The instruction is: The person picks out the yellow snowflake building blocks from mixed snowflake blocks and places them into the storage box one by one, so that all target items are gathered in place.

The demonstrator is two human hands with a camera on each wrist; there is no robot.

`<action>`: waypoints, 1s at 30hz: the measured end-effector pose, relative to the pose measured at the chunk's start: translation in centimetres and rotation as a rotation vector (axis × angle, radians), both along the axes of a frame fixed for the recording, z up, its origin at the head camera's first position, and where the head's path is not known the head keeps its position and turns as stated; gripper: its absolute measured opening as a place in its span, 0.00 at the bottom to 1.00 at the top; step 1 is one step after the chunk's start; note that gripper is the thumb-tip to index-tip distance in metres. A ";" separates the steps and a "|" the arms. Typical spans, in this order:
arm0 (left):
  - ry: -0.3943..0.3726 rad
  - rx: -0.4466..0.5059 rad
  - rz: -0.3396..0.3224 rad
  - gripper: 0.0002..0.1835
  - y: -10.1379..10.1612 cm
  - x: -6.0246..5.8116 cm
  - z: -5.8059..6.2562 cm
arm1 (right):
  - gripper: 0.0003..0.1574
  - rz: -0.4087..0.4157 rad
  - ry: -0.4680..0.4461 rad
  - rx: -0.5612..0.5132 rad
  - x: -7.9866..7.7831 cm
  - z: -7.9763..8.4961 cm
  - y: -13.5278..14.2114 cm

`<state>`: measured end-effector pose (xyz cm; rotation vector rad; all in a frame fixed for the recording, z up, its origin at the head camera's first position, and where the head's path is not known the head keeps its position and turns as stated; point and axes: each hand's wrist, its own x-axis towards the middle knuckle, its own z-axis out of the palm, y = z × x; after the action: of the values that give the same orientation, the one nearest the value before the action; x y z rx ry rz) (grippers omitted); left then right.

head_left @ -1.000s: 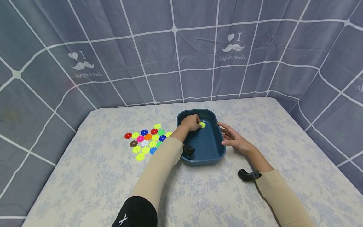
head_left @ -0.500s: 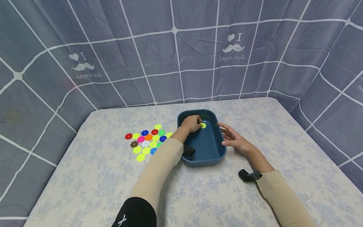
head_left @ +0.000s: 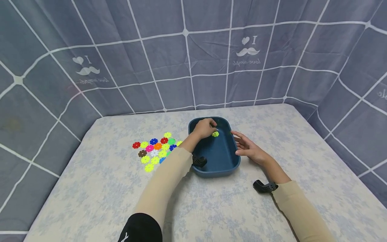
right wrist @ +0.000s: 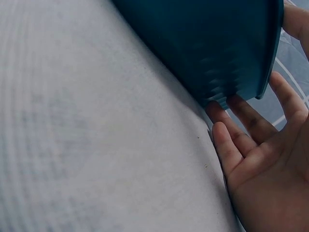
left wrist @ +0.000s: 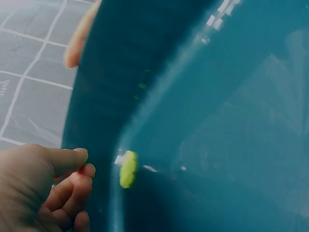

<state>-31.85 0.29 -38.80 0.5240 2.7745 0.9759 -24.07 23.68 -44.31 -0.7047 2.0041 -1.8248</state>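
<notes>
A deep teal plastic bin [head_left: 216, 173] stands on the table. On its floor near the far end lies a yellow-green notched disc [head_left: 215, 134], seen edge-on against the corner in the left wrist view as a bright disc [left wrist: 128, 170]. My left hand [head_left: 204, 129] reaches into the bin beside that disc. In the left wrist view the left hand [left wrist: 53, 183] has loosely curled fingers, nothing between them, and a small gap separates it from the disc. My right hand [head_left: 250, 148] rests its extended fingers [right wrist: 251, 116] against the bin's outer right side.
Several flat notched discs in yellow, red, blue, orange, pink, brown, white and green lie left of the bin, among them a brown disc [head_left: 142, 153] and a red disc [head_left: 136, 145]. My left forearm covers part of them. A grey checked curtain [head_left: 208, 50] hangs behind the table [head_left: 99, 188].
My left hand has let go of the yellow disc, which now lies in the bin. The hand has lifted slightly away. My right hand stays at the bin's side.
</notes>
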 end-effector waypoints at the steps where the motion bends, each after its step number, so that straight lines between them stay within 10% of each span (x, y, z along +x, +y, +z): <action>1: -0.001 0.015 -0.004 0.13 -0.1 0.1 0.1 | 0.54 0.001 0.000 0.000 0.0 0.0 0.0; 13: -0.019 0.201 -0.064 0.14 -1.7 1.2 3.3 | 0.53 0.000 0.009 0.020 -0.1 0.2 0.1; 30: 0.007 0.271 -0.039 0.14 -5.1 2.2 4.7 | 0.53 0.002 0.011 0.012 -0.1 -0.1 0.2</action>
<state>-29.61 -4.80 -34.13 0.6156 2.6411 1.3522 -24.21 23.88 -44.40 -0.7141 2.0190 -1.8099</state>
